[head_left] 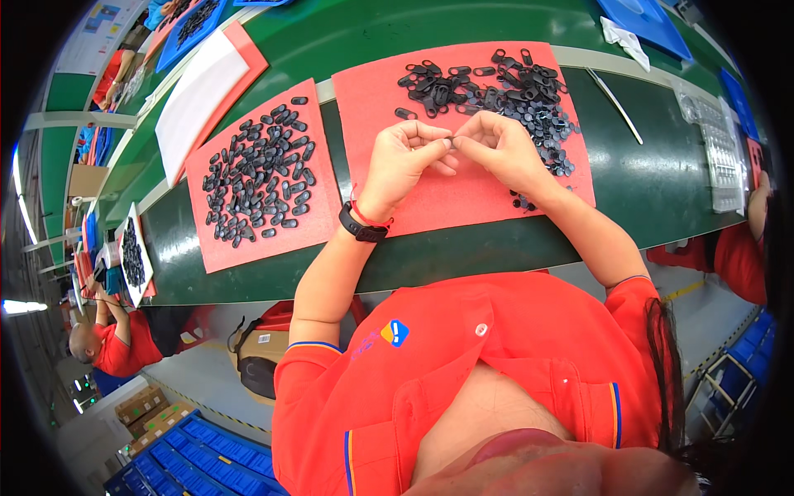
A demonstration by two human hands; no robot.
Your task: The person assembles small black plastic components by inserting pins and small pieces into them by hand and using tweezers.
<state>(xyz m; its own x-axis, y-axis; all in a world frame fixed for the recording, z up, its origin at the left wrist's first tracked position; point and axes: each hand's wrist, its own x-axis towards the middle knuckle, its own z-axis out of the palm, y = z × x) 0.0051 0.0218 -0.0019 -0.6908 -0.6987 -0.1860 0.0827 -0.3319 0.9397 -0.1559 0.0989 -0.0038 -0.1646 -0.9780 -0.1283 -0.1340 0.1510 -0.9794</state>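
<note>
My left hand (405, 157) and my right hand (502, 151) meet over the pink foam mat (471, 192), fingertips pinched together. A small dark piece (452, 142) shows between them, mostly hidden by the fingers. Just beyond my hands lies a loose heap of black oval plastic parts (434, 87), many with a hole at one end. Right of it, close to my right hand, small round dark discs (542, 124) are scattered, several of them partly behind that hand. On a second pink mat (217, 252) to the left, many black oval pieces (260, 169) lie spread out.
White and pink foam sheets (194, 103) lie at the far left of the green table (662, 178). A thin white-silver tool (614, 106) rests right of the mat. Clear plastic trays (718, 153) and a blue tray (645, 26) lie farther right. Other people in red work on both sides.
</note>
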